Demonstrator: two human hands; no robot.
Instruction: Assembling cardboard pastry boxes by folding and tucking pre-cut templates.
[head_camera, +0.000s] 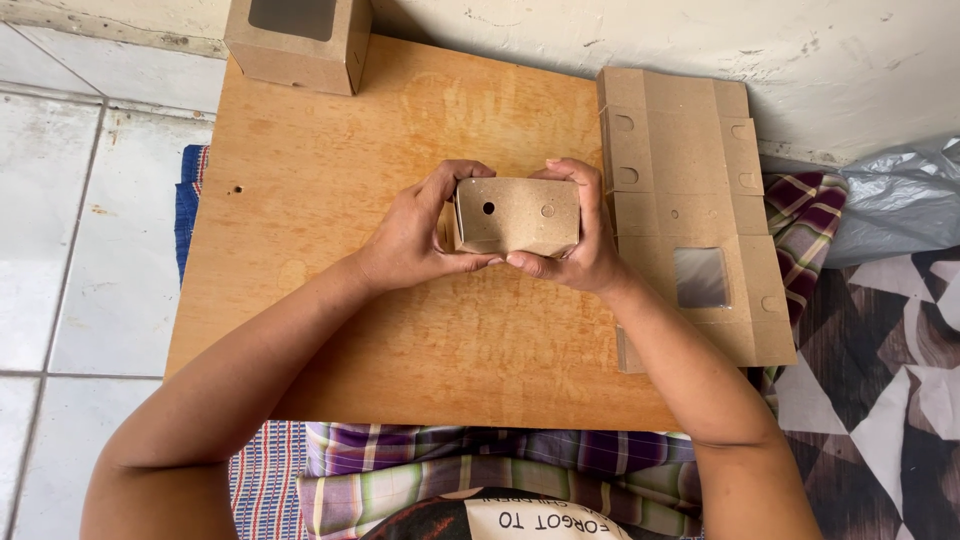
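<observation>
Floor-level setup: white tiled floor (60, 230) far left of the hands, orange-brown wooden board (330, 200) as work surface, whitish wall (700, 40) behind it. Finished brown window box (300, 40) sits on the board's far edge, well up and left of the left hand. Left hand (405, 240) clamps the left end of a small brown cardboard box (518, 215), thumb under, fingers curled over the top. Box is held between both hands just above the board centre; facing panel is plain kraft with one punched hole and one round mark. Right hand (585, 235) grips its right end the same way. Flat die-cut box blanks (690, 190) with a clear window lie just right of the right hand. Grey plastic bag (900, 200) far right.
</observation>
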